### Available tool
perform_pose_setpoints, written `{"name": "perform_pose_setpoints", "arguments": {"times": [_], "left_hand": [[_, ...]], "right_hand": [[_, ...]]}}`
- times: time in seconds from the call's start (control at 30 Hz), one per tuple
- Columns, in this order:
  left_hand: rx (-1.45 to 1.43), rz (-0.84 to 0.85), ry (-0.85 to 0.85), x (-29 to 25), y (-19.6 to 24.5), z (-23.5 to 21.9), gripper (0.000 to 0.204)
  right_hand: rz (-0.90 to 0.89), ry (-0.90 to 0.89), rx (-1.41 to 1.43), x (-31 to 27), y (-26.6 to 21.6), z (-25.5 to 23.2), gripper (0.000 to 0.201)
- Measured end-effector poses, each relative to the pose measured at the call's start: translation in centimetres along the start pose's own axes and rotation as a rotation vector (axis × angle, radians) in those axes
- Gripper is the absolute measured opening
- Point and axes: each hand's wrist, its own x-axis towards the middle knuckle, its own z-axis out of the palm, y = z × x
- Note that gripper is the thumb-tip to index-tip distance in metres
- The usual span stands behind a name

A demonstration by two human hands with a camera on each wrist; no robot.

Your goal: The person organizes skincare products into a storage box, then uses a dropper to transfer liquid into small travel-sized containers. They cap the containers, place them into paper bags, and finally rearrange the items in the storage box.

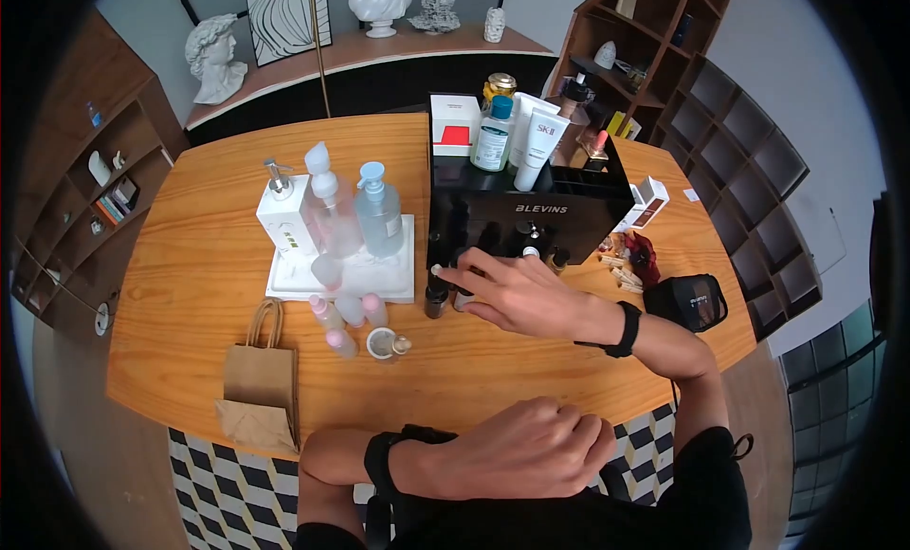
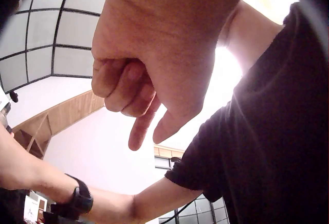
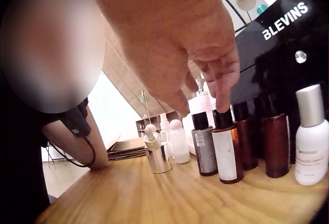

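Note:
My right hand (image 1: 521, 294) reaches down over the small dark bottles in front of the black organizer box (image 1: 493, 232). In the right wrist view, one fingertip is right at the black cap of an amber bottle (image 3: 226, 154) with a white label. The thumb stands apart, near the cap of a grey-labelled bottle (image 3: 205, 152). More amber bottles (image 3: 276, 144) and a white bottle with a silver cap (image 3: 311, 147) line up along the box. Nearer my body, my left hand (image 1: 540, 446) hangs above the table's front edge with loosely curled fingers, holding nothing.
Left of the box, pump bottles (image 1: 381, 218) stand on a white tray (image 1: 398, 289). Small pink-capped bottles (image 1: 374, 311) and a round container with a dropper (image 1: 382, 345) stand before it. A paper bag (image 1: 261, 375) lies front left; a black case (image 1: 684, 302) sits right.

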Motion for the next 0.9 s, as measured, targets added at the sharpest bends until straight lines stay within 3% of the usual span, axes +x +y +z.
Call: {"name": "perform_pose_setpoints", "arguments": {"times": [0.07,0.13,0.27,0.43,0.57,0.73,0.9], "left_hand": [[0.011,0.002,0.009,0.0,0.1,-0.3,0.020],[0.018,0.008,0.005,0.0,0.2,-0.4,0.019],[0.029,0.025,0.022,0.0,0.1,-0.4,0.021],[0.015,0.018,0.041,0.0,0.2,-0.1,0.026],[-0.009,0.025,0.038,-0.1,0.2,0.1,0.028],[-0.020,0.022,0.050,0.0,0.3,-0.4,0.027],[0.004,0.026,0.034,0.0,0.4,-0.3,0.026]], "right_hand": [[-0.001,0.022,0.005,0.9,0.0,0.6,0.053],[-0.017,-0.093,-0.078,1.5,0.6,1.3,0.051],[-0.040,-0.144,-0.105,1.8,1.7,2.3,0.045],[-0.058,-0.016,0.083,1.3,2.3,3.3,0.034],[-0.019,-0.074,0.200,1.0,2.4,2.8,0.035],[-0.044,-0.035,0.368,1.1,1.6,-4.0,0.032],[-0.020,0.234,0.089,3.5,1.2,-13.6,0.030]]}}
